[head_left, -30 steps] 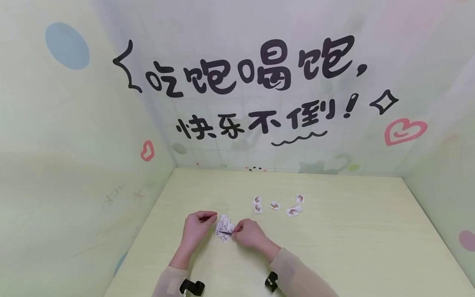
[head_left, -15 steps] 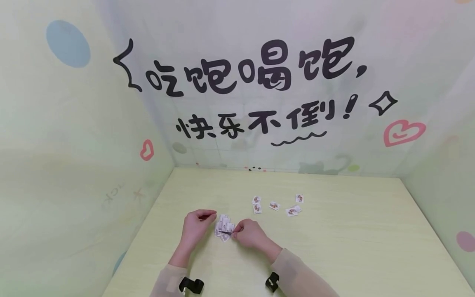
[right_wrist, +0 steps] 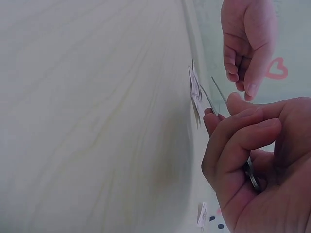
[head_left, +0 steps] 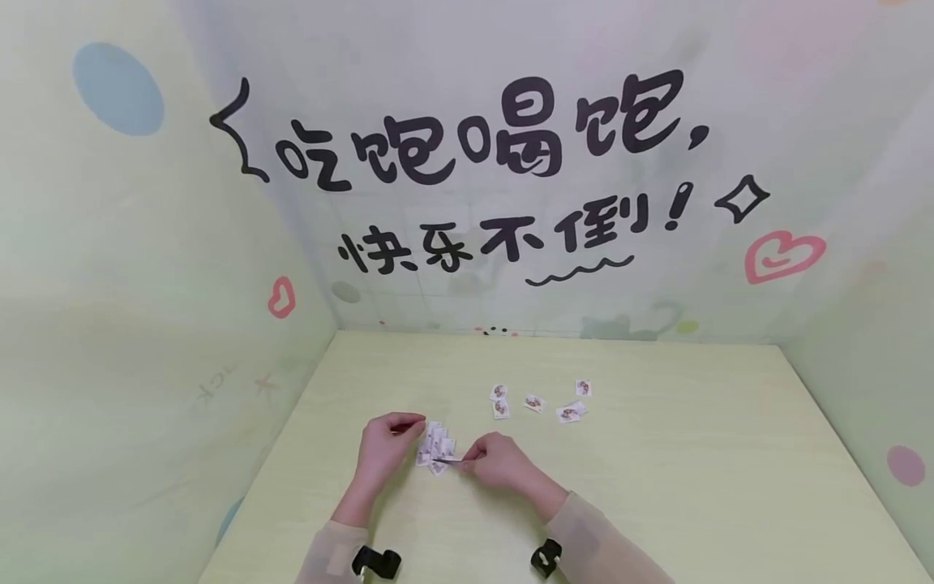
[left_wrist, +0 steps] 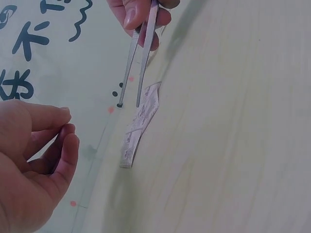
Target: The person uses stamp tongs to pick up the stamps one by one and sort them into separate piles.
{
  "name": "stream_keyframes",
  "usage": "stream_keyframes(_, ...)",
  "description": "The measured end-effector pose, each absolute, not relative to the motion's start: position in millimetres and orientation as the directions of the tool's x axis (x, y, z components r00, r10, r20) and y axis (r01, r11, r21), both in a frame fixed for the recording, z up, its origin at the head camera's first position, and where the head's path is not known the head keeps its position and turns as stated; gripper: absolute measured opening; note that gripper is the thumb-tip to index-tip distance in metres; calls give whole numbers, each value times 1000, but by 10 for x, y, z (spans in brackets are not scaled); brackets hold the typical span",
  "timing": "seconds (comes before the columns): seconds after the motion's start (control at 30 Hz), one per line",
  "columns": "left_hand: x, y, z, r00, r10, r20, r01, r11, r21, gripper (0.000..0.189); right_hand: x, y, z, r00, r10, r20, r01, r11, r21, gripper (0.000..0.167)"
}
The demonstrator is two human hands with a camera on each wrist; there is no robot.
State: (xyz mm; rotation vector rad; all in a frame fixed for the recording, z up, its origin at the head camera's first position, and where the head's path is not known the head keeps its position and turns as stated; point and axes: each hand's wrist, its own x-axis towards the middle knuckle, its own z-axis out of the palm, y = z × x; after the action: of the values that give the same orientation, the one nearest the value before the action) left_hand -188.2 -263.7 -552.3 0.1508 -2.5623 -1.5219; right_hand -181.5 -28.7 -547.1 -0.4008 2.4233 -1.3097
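A cluster of small printed paper cards [head_left: 436, 448] lies overlapping on the table between both hands. My right hand [head_left: 499, 461] holds metal tweezers [head_left: 448, 461], whose tips point left over the cards. In the left wrist view the tweezers' [left_wrist: 128, 68] arms stand apart, and nothing shows between the tips beside the cards [left_wrist: 141, 126]. My left hand [head_left: 389, 444] hovers just left of the cluster, fingers loosely bent with the tips close together. The left wrist view of that hand [left_wrist: 36, 155] shows nothing held.
Several more cards lie farther back on the table: an overlapping pair [head_left: 499, 401], a single card [head_left: 534, 402], another overlapping pair [head_left: 570, 414] and one card [head_left: 583, 388]. A printed backdrop [head_left: 467, 300] rises behind the pale table [head_left: 679, 470].
My right hand and the tweezers have shifted slightly right relative to the card cluster. The head view has turned a little. My left hand looks much the same.
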Motion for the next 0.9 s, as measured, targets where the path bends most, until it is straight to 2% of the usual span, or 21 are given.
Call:
stream_keyframes(0.43,-1946,-2427,-5524,-993,-92,77,25,466,885,11,-1860,111,-5553,-893,-423,-153,-52,435,-899,14)
stream_keyframes(0.9,-2074,-1920,-5541,-994,28,105,106,459,882,8,-1916,658,-5530,-918,-371,-141,-26,412,-911,16)
